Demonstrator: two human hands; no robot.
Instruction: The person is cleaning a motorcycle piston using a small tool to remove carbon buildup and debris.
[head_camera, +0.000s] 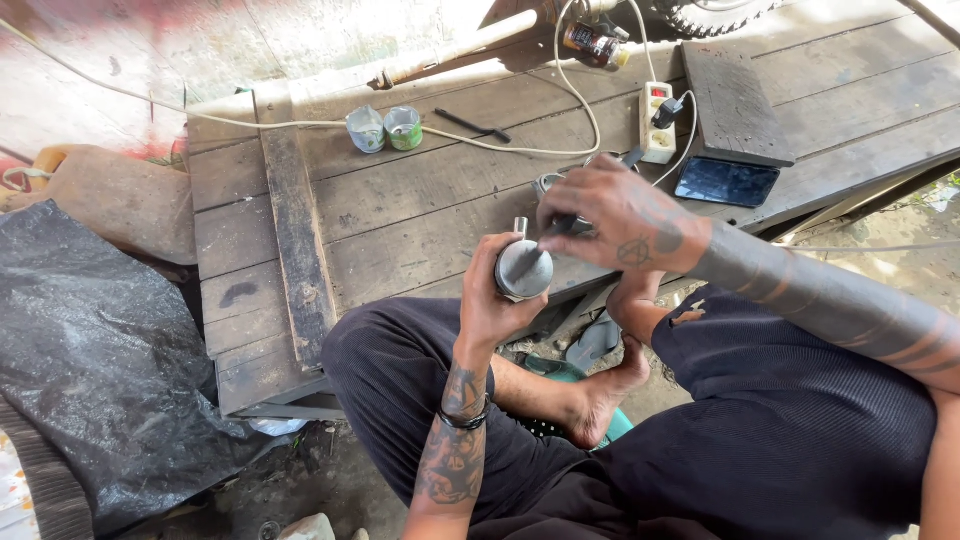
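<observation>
One metal cylinder (523, 268) in the left hand (497, 296) grip, one dark tool (560, 228) clamped in the right hand (620, 220).

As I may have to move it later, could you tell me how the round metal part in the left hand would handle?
The round metal part looks solid, so probably heavy for its size. Its smooth grey face may be slippery. Being cylindrical, it would likely roll if laid sideways on the plank bench.

Wooden platform (420, 215) bears power strip (657, 122), phone (727, 182), two cups (385, 129).
</observation>
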